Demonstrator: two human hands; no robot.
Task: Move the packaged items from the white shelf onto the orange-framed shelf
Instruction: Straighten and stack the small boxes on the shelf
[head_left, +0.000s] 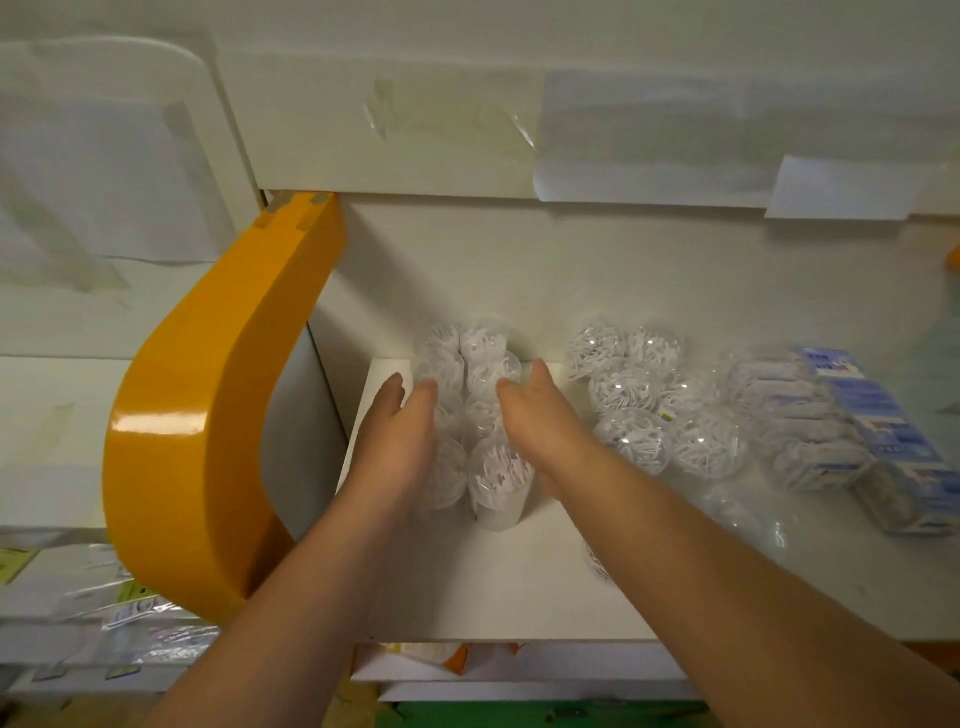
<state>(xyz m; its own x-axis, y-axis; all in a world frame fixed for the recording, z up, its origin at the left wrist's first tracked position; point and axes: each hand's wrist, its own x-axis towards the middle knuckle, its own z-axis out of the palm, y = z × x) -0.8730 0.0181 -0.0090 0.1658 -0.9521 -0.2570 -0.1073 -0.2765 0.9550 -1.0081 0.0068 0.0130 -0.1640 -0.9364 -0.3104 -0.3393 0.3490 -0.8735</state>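
The shelf fills the middle of the frame, with its big orange frame curving down the left side. Two rows of clear tubs stand in the middle, running straight away from the person toward the back wall. The left hand lies flat along the left side of the rows. The right hand lies flat along the right side. Both have straight fingers that touch the tubs and grip nothing. I think they are squeezing the rows together. More tubs sit just to the right, close to the right arm. Blue boxes lie at the right edge. The white shelf is at the left.
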